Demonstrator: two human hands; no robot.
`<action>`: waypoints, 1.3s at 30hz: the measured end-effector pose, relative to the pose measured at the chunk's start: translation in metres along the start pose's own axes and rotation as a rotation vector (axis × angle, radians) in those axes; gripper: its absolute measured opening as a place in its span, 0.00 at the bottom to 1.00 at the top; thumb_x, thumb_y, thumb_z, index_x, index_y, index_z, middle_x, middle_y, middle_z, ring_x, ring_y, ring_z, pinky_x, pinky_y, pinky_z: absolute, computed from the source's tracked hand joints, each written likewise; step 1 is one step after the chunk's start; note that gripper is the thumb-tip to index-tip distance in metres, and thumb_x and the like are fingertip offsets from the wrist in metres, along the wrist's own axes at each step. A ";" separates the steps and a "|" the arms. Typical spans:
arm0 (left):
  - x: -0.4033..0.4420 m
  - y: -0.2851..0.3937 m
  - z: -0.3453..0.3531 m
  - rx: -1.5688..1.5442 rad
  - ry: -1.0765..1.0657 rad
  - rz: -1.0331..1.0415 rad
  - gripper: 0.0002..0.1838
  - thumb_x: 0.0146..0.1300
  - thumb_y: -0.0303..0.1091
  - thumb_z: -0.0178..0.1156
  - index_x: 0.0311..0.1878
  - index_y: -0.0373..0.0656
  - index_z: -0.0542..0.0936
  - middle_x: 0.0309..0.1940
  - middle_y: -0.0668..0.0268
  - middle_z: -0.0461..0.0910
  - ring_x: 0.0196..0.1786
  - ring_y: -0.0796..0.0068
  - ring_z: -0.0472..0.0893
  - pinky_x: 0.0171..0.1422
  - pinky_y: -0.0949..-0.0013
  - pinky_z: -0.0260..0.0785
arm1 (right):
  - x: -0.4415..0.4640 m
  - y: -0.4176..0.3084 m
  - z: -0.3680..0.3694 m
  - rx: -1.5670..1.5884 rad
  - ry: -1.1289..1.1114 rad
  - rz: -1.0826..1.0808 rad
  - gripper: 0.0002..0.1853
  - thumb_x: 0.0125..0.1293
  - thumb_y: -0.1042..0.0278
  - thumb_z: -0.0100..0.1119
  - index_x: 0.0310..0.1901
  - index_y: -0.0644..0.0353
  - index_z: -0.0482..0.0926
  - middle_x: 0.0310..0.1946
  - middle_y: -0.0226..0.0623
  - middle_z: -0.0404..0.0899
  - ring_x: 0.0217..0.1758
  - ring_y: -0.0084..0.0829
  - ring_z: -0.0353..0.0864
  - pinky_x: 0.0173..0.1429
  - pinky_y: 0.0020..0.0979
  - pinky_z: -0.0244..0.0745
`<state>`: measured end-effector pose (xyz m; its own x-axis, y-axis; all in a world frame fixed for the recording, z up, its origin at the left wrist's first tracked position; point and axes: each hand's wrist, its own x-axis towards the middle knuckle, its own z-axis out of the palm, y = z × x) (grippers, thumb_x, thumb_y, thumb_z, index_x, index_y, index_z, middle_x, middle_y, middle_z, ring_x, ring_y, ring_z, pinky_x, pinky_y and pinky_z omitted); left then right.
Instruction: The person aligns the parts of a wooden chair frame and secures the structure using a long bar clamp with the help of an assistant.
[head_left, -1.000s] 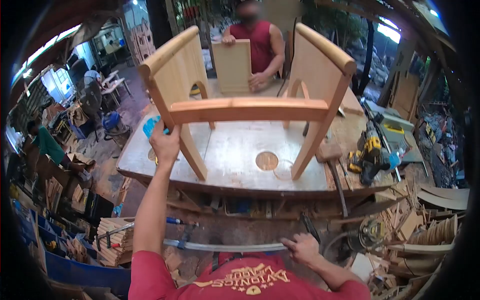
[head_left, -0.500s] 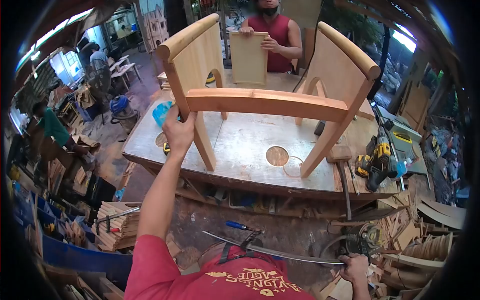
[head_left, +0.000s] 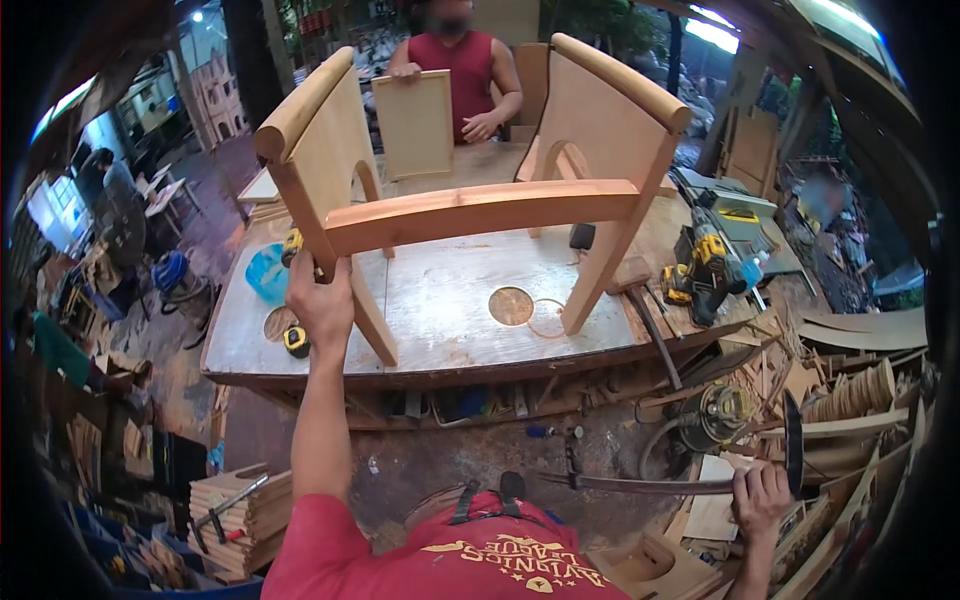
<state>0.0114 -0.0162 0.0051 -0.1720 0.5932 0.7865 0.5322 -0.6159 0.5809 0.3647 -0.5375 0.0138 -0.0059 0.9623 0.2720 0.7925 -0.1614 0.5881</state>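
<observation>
A wooden furniture frame [head_left: 480,213] stands on the workbench, with two arched side panels joined by a curved front rail. My left hand [head_left: 322,300] is closed around its left front leg, just below the rail joint. Low on the right, my right hand [head_left: 762,500] grips a long bar clamp [head_left: 660,487] by its bar, near the fixed jaw. The clamp lies roughly level in front of my body, its sliding jaw and blue handle toward the left. Beside my left hand are a blue plastic piece [head_left: 266,274] and a yellow tape measure [head_left: 296,340].
Across the bench [head_left: 430,345], a co-worker [head_left: 475,75] holds a framed panel [head_left: 415,125] upright. A mallet [head_left: 655,340] and a cordless drill [head_left: 708,250] lie at the bench's right. Wood stacks [head_left: 235,510] and a round yellow-black machine [head_left: 718,415] stand on the floor.
My right hand has moved rightward and up with the bar clamp, whose fixed jaw now shows. My left hand stays on the leg. One of the co-worker's hands has come off the panel. My view has shifted.
</observation>
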 end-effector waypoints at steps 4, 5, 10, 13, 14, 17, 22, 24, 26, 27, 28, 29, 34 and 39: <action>0.001 -0.002 0.003 -0.027 0.049 0.046 0.15 0.57 0.31 0.70 0.44 0.35 0.81 0.33 0.57 0.80 0.34 0.62 0.79 0.42 0.62 0.71 | 0.042 0.022 -0.019 -0.135 0.038 -0.364 0.15 0.45 0.65 0.57 0.35 0.63 0.81 0.34 0.39 0.79 0.41 0.37 0.79 0.43 0.35 0.75; 0.002 -0.003 0.003 -0.028 0.062 0.057 0.15 0.57 0.32 0.70 0.44 0.35 0.81 0.33 0.57 0.80 0.34 0.62 0.79 0.42 0.63 0.71 | 0.054 0.026 -0.020 -0.130 0.063 -0.450 0.14 0.45 0.65 0.58 0.34 0.60 0.82 0.34 0.37 0.80 0.42 0.36 0.78 0.43 0.34 0.75; -0.004 -0.008 -0.002 0.057 0.005 0.018 0.17 0.58 0.35 0.71 0.46 0.35 0.82 0.34 0.57 0.82 0.35 0.62 0.79 0.43 0.63 0.71 | 0.109 0.048 -0.016 -0.119 0.004 -0.647 0.10 0.41 0.65 0.59 0.29 0.53 0.81 0.36 0.29 0.79 0.43 0.29 0.75 0.45 0.27 0.73; -0.003 -0.019 0.004 0.067 -0.014 0.048 0.18 0.59 0.36 0.70 0.49 0.36 0.82 0.36 0.56 0.83 0.37 0.63 0.81 0.46 0.63 0.72 | 0.122 0.077 -0.017 -0.050 0.084 -0.600 0.19 0.38 0.67 0.59 0.37 0.59 0.83 0.34 0.30 0.77 0.45 0.31 0.76 0.51 0.30 0.75; -0.004 -0.018 0.003 0.067 -0.031 0.027 0.19 0.60 0.36 0.70 0.51 0.36 0.82 0.38 0.57 0.84 0.40 0.65 0.82 0.48 0.64 0.72 | 0.121 0.085 -0.022 -0.068 0.112 -0.577 0.22 0.38 0.68 0.61 0.41 0.63 0.82 0.33 0.32 0.76 0.43 0.34 0.77 0.51 0.33 0.77; -0.005 -0.009 0.006 0.050 -0.033 -0.018 0.21 0.62 0.38 0.70 0.54 0.35 0.82 0.42 0.57 0.85 0.43 0.68 0.82 0.52 0.66 0.72 | 0.106 0.105 -0.024 -0.110 0.269 -0.477 0.22 0.43 0.74 0.65 0.45 0.66 0.83 0.32 0.34 0.77 0.42 0.37 0.79 0.52 0.38 0.78; -0.007 -0.015 0.008 0.078 -0.044 -0.037 0.23 0.63 0.40 0.69 0.56 0.35 0.81 0.46 0.58 0.86 0.46 0.69 0.82 0.55 0.66 0.72 | 0.079 0.100 -0.014 -0.248 0.364 -0.298 0.14 0.53 0.79 0.67 0.44 0.66 0.85 0.33 0.38 0.79 0.43 0.38 0.80 0.52 0.41 0.77; -0.005 -0.006 0.007 0.077 -0.069 0.033 0.22 0.62 0.40 0.70 0.54 0.35 0.81 0.44 0.58 0.86 0.44 0.71 0.82 0.52 0.67 0.72 | 0.080 0.098 -0.020 -0.269 0.270 -0.173 0.17 0.52 0.76 0.66 0.46 0.67 0.84 0.35 0.41 0.79 0.45 0.41 0.80 0.55 0.43 0.76; -0.007 -0.004 0.007 0.056 -0.083 -0.042 0.20 0.62 0.38 0.70 0.50 0.33 0.82 0.40 0.60 0.86 0.40 0.73 0.81 0.49 0.69 0.73 | 0.090 0.105 -0.025 -0.256 0.218 -0.100 0.24 0.42 0.72 0.64 0.46 0.68 0.84 0.35 0.42 0.79 0.49 0.43 0.80 0.59 0.45 0.75; -0.007 -0.004 0.009 0.072 -0.045 -0.003 0.20 0.62 0.39 0.70 0.50 0.34 0.82 0.39 0.60 0.86 0.40 0.75 0.80 0.48 0.70 0.73 | 0.098 0.106 -0.027 -0.226 0.237 -0.075 0.26 0.39 0.71 0.62 0.46 0.68 0.84 0.35 0.43 0.79 0.50 0.43 0.80 0.60 0.46 0.74; -0.006 -0.005 0.010 0.086 -0.038 0.008 0.20 0.62 0.39 0.70 0.50 0.34 0.82 0.40 0.60 0.86 0.40 0.75 0.80 0.48 0.70 0.73 | 0.105 0.104 -0.029 -0.197 0.252 -0.046 0.28 0.36 0.70 0.59 0.46 0.68 0.83 0.36 0.43 0.79 0.52 0.44 0.80 0.62 0.47 0.74; -0.007 -0.007 0.010 0.101 -0.040 0.018 0.20 0.62 0.39 0.70 0.50 0.34 0.82 0.40 0.60 0.86 0.40 0.75 0.80 0.48 0.70 0.73 | 0.115 0.100 -0.035 -0.212 0.221 -0.025 0.28 0.37 0.71 0.59 0.46 0.68 0.83 0.36 0.43 0.79 0.52 0.43 0.80 0.63 0.47 0.74; -0.005 -0.019 0.009 0.033 -0.047 0.023 0.25 0.60 0.43 0.71 0.53 0.34 0.83 0.44 0.56 0.86 0.45 0.68 0.83 0.53 0.65 0.73 | 0.150 0.101 -0.065 -0.251 0.182 -0.150 0.25 0.37 0.74 0.60 0.44 0.67 0.82 0.34 0.42 0.78 0.50 0.43 0.80 0.63 0.48 0.75; -0.004 -0.011 0.008 0.090 -0.035 0.036 0.22 0.60 0.42 0.72 0.51 0.36 0.84 0.39 0.58 0.86 0.41 0.70 0.82 0.49 0.67 0.73 | 0.177 0.077 -0.095 -0.228 0.121 -0.195 0.26 0.31 0.72 0.58 0.40 0.67 0.81 0.32 0.40 0.76 0.48 0.43 0.80 0.59 0.47 0.77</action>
<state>0.0130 -0.0083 -0.0061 -0.1231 0.5902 0.7978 0.6102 -0.5890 0.5299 0.3669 -0.4002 0.1794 -0.2276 0.9491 0.2176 0.6126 -0.0342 0.7897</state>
